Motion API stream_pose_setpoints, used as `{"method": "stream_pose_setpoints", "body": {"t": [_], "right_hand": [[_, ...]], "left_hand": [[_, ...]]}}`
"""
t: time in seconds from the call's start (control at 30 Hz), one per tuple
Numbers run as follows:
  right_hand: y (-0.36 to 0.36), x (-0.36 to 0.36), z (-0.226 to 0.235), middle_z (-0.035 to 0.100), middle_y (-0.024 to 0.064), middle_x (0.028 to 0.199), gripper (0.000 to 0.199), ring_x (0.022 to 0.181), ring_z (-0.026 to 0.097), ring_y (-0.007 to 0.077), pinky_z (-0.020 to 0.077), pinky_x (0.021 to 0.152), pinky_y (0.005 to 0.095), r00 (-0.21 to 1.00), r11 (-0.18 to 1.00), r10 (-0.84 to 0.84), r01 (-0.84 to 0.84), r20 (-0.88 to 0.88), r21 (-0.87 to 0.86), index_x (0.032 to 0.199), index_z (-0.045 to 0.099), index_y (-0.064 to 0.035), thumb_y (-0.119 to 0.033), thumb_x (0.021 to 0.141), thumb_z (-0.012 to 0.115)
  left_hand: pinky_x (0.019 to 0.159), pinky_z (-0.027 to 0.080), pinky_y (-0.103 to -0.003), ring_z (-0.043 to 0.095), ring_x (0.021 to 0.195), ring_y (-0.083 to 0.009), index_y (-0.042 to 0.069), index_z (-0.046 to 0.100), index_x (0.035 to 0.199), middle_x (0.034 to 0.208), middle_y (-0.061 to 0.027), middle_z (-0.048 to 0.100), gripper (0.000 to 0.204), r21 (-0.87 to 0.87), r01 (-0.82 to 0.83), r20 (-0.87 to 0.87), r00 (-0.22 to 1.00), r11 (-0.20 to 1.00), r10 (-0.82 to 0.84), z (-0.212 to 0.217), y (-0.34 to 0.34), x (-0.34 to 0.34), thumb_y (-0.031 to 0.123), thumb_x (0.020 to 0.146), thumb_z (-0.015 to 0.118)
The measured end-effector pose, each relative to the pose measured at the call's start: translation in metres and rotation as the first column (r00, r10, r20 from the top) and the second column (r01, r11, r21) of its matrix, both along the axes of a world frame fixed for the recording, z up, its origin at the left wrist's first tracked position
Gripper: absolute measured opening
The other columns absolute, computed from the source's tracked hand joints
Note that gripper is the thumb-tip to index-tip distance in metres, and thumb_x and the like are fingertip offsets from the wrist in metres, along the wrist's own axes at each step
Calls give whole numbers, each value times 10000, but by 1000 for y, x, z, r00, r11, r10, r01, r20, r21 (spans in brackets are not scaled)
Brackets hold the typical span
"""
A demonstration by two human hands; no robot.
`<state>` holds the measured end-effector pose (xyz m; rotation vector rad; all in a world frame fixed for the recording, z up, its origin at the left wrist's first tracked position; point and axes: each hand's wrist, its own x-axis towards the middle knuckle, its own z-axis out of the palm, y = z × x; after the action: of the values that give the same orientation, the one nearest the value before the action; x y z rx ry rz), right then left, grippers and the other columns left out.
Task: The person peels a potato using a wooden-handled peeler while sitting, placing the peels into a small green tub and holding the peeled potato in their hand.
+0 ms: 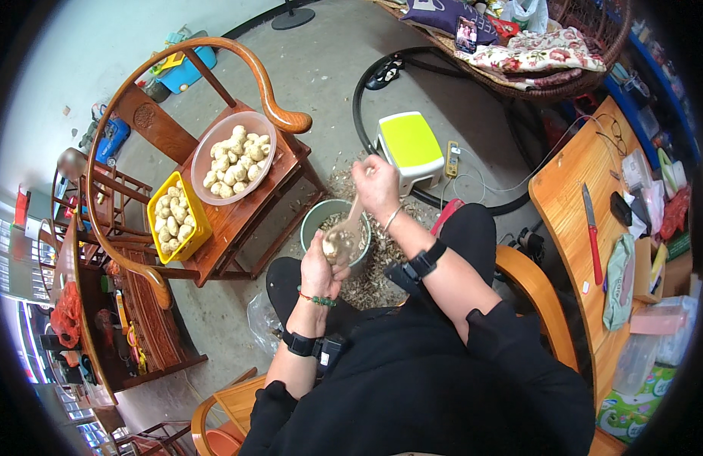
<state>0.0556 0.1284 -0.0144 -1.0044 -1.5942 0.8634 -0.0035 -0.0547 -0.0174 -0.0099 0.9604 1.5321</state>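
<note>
My left hand [319, 267] is wrapped round a pale, rounded piece of produce [333, 246] with brownish patches, above a light green bucket [309, 222]. My right hand [376, 186] grips the upper end of a light-coloured tool [354, 215], its broad lower end against the produce. Motion blurs that end, so its exact kind is unclear. Peelings show inside the bucket. On the wooden armchair at left, a translucent pinkish bowl [205, 191] and a yellow basket [196, 242] hold several similar pale, round pieces.
Brown and pale peelings [382, 285] cover the floor round the bucket. A green-topped white stool [412, 140] stands beyond my right hand, near a power strip [452, 159]. At right, a wooden table [568, 201] bears a red-handled knife [593, 235]. A wicker seat [519, 90] is at far right.
</note>
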Motion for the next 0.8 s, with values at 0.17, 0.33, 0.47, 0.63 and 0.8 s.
{"method": "stream_pose_setpoints", "body": {"t": [0.17, 0.33, 0.47, 0.63, 0.8], "right_hand": [[10, 8, 4, 554, 169, 560, 208, 513, 570, 304, 441, 494, 369, 993, 998, -58, 55, 103, 40, 615, 541, -10, -155, 742, 620], [-20, 0, 18, 530, 103, 489, 217, 445, 520, 148, 418, 454, 316, 971, 976, 201, -209, -130, -55, 630, 545, -3, -159, 765, 612], [2, 3, 12, 535, 166, 529, 214, 471, 547, 268, 426, 482, 359, 995, 994, -11, 0, 101, 106, 635, 544, -7, -167, 748, 630], [16, 12, 7, 548, 187, 556, 233, 504, 561, 299, 435, 506, 374, 999, 999, -31, 31, 12, -12, 624, 538, 3, -177, 746, 621], [12, 17, 2, 540, 182, 539, 242, 492, 555, 284, 436, 508, 365, 1000, 998, -5, 6, 12, -66, 623, 547, 14, -186, 744, 610]], "left_hand": [[368, 226, -205, 287, 427, -85, 78, 460, 818, 556, -36, 383, 350, 13, -73, 43, 996, 997, 72, 2, -1, 0, 346, 964, 289], [363, 228, -205, 301, 422, -95, 74, 514, 883, 567, -37, 401, 330, -111, -97, 56, 993, 989, 104, 17, 9, 7, 342, 946, 331], [340, 212, -214, 281, 400, -93, 81, 504, 861, 554, -6, 387, 332, 65, 31, 18, 999, 997, -32, -2, -4, -5, 325, 949, 297], [388, 264, -212, 331, 440, -103, 72, 478, 827, 603, -45, 435, 486, -22, -61, 41, 997, 998, 62, 11, 3, 2, 513, 939, 305], [378, 262, -214, 341, 439, -106, 73, 490, 835, 615, -57, 461, 482, -5, -41, 71, 997, 999, 42, 9, 4, -1, 522, 924, 341]]}}
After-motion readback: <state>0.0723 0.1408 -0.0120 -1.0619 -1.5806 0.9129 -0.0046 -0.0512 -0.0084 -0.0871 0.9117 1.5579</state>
